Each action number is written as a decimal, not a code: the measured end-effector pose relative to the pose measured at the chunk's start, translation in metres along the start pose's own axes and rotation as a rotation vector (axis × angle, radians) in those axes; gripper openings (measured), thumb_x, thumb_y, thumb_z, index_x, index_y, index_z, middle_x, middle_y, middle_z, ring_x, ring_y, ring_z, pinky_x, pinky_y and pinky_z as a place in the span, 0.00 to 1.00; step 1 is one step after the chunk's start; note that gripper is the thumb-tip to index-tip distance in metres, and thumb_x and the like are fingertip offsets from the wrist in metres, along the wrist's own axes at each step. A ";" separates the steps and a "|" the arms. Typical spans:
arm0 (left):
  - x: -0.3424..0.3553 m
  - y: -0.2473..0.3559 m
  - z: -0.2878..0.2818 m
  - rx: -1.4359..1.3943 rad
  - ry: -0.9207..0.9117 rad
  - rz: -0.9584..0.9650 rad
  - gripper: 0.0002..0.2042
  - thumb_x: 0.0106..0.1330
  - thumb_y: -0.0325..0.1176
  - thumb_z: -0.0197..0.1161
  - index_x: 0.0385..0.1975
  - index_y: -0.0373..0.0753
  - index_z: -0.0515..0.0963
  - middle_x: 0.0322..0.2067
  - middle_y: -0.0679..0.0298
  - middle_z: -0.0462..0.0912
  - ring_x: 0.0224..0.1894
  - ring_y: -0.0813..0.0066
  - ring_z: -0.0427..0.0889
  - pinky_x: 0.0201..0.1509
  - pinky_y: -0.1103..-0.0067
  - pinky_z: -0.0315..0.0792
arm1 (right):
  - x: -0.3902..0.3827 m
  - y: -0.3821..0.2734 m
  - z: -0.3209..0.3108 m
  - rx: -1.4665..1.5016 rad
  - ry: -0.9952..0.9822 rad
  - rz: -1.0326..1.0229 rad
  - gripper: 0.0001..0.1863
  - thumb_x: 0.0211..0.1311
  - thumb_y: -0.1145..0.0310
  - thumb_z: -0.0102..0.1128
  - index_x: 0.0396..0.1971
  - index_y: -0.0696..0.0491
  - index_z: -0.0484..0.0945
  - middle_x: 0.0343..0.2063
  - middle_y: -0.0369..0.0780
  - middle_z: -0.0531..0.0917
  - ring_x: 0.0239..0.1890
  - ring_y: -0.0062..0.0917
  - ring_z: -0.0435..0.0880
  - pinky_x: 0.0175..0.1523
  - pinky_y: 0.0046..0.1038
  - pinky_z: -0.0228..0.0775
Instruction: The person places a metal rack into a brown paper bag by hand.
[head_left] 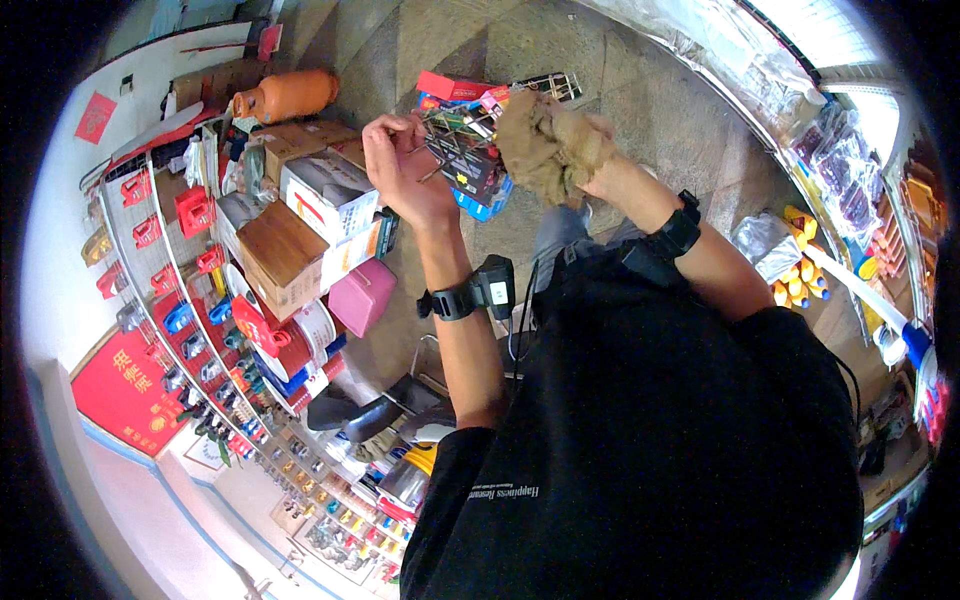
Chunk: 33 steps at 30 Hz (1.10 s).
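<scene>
My right hand [598, 165] is closed on a crumpled brown cloth [550, 142], which covers most of its fingers. The cloth hangs over the right part of a dark wire rack [545, 88] that bears colourful flat packages. My left hand [405, 175] is at the rack's left side, fingers curled in. A thin dark line crosses by its thumb; what it grips is too small to make out. Between the hands lie a black printed package [465, 165] and a blue one [480, 205], with a red package [450, 88] at the far end.
On the left stand cardboard boxes [285, 240], a pink container [362, 297] and an orange gas cylinder [290, 97]. Wall shelving with red and blue goods [175, 290] runs beyond them. Yellow bottles [800, 275] and plastic-wrapped goods [840, 160] line the right side. Tiled floor [640, 90] lies ahead.
</scene>
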<state>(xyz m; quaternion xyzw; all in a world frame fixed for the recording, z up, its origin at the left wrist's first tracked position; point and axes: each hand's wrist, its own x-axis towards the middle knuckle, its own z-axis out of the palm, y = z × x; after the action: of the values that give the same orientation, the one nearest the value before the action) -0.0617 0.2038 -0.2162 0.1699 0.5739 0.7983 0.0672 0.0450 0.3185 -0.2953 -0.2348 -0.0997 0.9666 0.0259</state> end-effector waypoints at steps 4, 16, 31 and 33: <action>0.019 -0.002 0.003 0.008 -0.112 0.008 0.13 0.69 0.35 0.46 0.22 0.35 0.65 0.22 0.65 0.65 0.27 0.76 0.63 0.42 0.78 0.63 | 0.043 0.040 0.005 -0.288 0.091 -0.124 0.09 0.59 0.70 0.51 0.37 0.53 0.78 0.30 0.34 0.80 0.29 0.18 0.77 0.34 0.22 0.71; 0.075 -0.011 -0.003 0.020 -0.305 -0.047 0.17 0.72 0.38 0.44 0.19 0.39 0.61 0.19 0.69 0.61 0.24 0.79 0.61 0.32 0.80 0.60 | 0.052 0.061 0.097 0.054 0.205 -0.171 0.13 0.67 0.62 0.41 0.32 0.50 0.75 0.25 0.35 0.79 0.22 0.22 0.75 0.23 0.24 0.69; 0.132 -0.011 -0.089 0.137 -0.613 -0.094 0.12 0.72 0.32 0.41 0.34 0.32 0.70 0.30 0.61 0.73 0.36 0.72 0.74 0.48 0.76 0.69 | 0.143 0.150 0.013 -1.015 0.575 -0.484 0.20 0.49 0.61 0.56 0.40 0.57 0.75 0.34 0.43 0.81 0.32 0.35 0.81 0.41 0.37 0.74; 0.132 -0.020 -0.092 0.092 -0.575 -0.104 0.12 0.72 0.32 0.41 0.34 0.31 0.70 0.29 0.61 0.72 0.35 0.72 0.73 0.47 0.76 0.69 | 0.149 0.140 0.023 -1.143 0.678 -0.479 0.19 0.49 0.61 0.56 0.39 0.58 0.76 0.34 0.44 0.81 0.31 0.35 0.81 0.41 0.37 0.74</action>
<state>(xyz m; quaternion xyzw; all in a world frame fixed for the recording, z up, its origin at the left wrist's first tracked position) -0.2188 0.1682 -0.2357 0.3625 0.5750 0.6858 0.2600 -0.0981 0.1919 -0.3712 -0.4714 -0.6272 0.6039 0.1402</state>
